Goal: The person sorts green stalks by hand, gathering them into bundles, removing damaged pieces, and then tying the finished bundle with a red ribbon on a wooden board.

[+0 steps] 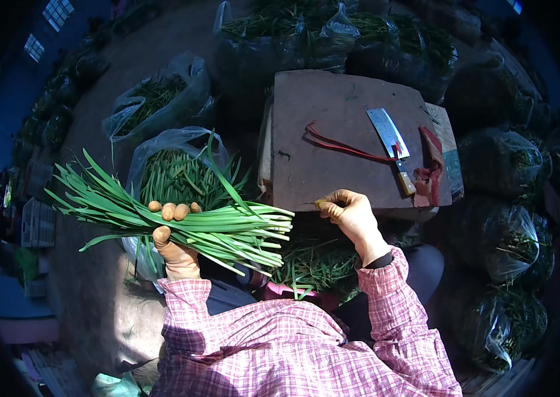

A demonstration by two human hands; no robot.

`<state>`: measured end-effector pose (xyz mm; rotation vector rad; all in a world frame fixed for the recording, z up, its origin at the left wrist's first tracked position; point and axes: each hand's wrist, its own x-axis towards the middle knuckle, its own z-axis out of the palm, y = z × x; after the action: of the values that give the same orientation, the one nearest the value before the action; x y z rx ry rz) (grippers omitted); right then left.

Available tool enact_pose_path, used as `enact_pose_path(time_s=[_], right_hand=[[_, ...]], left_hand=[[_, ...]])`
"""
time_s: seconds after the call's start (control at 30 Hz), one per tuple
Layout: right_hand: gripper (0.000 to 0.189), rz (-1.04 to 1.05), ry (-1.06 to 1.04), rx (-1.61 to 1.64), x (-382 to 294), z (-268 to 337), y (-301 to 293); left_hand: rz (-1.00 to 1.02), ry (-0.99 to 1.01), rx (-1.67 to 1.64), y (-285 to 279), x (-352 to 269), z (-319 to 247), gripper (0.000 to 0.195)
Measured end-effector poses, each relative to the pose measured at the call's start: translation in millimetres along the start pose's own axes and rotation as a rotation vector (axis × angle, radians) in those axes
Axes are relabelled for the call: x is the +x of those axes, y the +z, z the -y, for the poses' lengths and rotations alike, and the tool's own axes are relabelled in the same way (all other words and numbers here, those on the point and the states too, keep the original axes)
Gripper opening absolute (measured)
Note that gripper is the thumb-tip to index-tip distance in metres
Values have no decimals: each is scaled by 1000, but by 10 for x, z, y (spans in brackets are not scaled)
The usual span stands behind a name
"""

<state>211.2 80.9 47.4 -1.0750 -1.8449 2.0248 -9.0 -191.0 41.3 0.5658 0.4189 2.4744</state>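
Note:
A bunch of long green leafy stalks, probably garlic chives (220, 226), lies across my left hand (175, 243), whose fingers and thumb wrap round its middle. The pale cut ends point right and the leaf tips fan out to the left. My right hand (352, 216) is apart from the bunch, just off its cut ends, at the near edge of a board (329, 109). Its thumb and forefinger pinch a small yellowish scrap (319, 203), too small to name surely. On the board rests a cleaver (390, 136) with a wooden handle, beside red strips (344, 146).
An open plastic bag of green stalks (175, 173) stands behind the bunch, with another bag (161, 99) farther back. Loose leaves (314, 263) lie below the board. Filled bags (503, 243) line the right side. A red cloth (431, 168) lies on the board's right edge.

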Motion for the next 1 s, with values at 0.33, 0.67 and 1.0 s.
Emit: enact_pose_path(time_s=[0.33,0.67,1.0], right_hand=[[23,244,126,-3,-71,53,304],[27,211,265,139,-398,202,590],[19,-147,-104,-866,-212,-506,392]], left_hand=[[12,-105,0,67,54,162,52],[199,-51,140,207,223,362,53],[175,-66,130,165,146,213,53]])
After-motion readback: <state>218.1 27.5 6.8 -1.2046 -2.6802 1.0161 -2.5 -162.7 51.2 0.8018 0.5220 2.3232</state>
